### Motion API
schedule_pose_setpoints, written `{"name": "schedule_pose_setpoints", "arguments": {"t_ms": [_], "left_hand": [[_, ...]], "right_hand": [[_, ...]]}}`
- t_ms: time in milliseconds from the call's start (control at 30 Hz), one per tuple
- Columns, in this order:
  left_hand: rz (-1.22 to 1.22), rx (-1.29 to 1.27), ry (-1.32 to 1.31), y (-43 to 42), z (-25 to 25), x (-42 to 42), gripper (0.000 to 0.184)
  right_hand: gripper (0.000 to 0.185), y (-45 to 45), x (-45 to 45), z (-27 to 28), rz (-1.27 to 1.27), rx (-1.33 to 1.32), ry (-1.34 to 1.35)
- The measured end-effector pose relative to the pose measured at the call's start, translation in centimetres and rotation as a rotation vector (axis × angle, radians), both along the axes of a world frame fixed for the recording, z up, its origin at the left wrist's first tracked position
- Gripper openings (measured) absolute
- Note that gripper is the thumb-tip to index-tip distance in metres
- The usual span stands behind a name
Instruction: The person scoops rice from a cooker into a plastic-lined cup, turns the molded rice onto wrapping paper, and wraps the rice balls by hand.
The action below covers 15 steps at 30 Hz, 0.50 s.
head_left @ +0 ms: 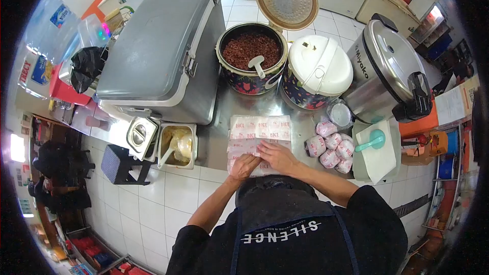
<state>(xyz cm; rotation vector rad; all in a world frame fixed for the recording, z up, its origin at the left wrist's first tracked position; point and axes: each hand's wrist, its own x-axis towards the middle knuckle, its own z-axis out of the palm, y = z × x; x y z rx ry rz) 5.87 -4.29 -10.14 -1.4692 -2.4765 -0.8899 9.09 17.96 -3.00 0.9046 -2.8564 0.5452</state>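
Observation:
Printed wrapping paper (260, 128) lies in overlapping sheets on the steel counter in front of me. My left hand (245, 166) is at its near edge, fingers curled in and closed on the paper. Close beside it, my right hand (276, 157) rests on the sheets with its fingers stretched out over the print. The fingertips of my left hand are partly hidden. To the right sits a pile of several wrapped bundles (332, 150) in the same printed paper.
Behind the paper stand an open rice cooker (229, 77) with reddish-brown rice and a paddle, a white-lidded cooker (321, 66) and a steel Miyako cooker (379, 79). A grey cooler box (158, 40) and a steel pan (192, 160) are left; a tub (360, 165) with a turquoise scoop is right.

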Motion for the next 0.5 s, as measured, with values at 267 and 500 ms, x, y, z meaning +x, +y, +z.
{"name": "schedule_pose_setpoints", "arguments": {"t_ms": [267,500], "left_hand": [[-0.193,0.178,0.022,-3.1,2.6,0.4,0.033],[-0.081,0.008,0.134,-2.5,4.3,-2.8,0.033]], "right_hand": [[0.039,0.6,1.3,-3.7,0.003,-0.114,0.083],[0.035,2.3,1.9,-4.1,0.117,-0.207,0.169]]}}
